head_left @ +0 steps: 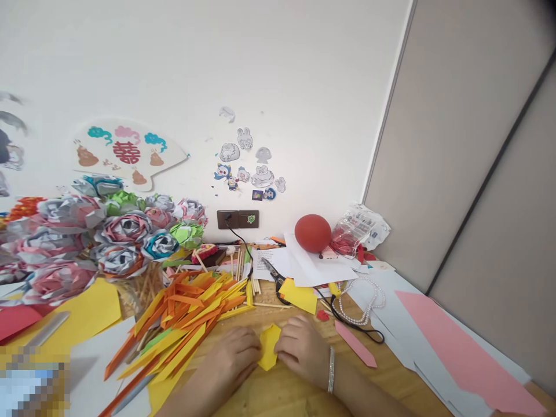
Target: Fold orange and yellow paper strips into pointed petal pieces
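Observation:
A small folded piece of yellow paper [269,346] lies at the lower middle of the wooden table [269,397]. My left hand [237,354] is closed on its left edge, with the fingertips pressed together there. On the opposite edge, my right hand [302,350] pinches the paper, the fingers curled; a beaded bracelet [331,369] circles that wrist. To the left of my left hand is a pile of folded orange and yellow paper strips [191,313]. Just beyond my right hand lies a yellow paper piece [299,295].
Paper flowers [125,229] crowd the back left. Black scissors [275,278], white sheets [321,260] and a red balloon [313,233] are at the back. A pearl string [376,298], pink strip [355,344] and pink sheet [460,353] lie right. A wall stands behind.

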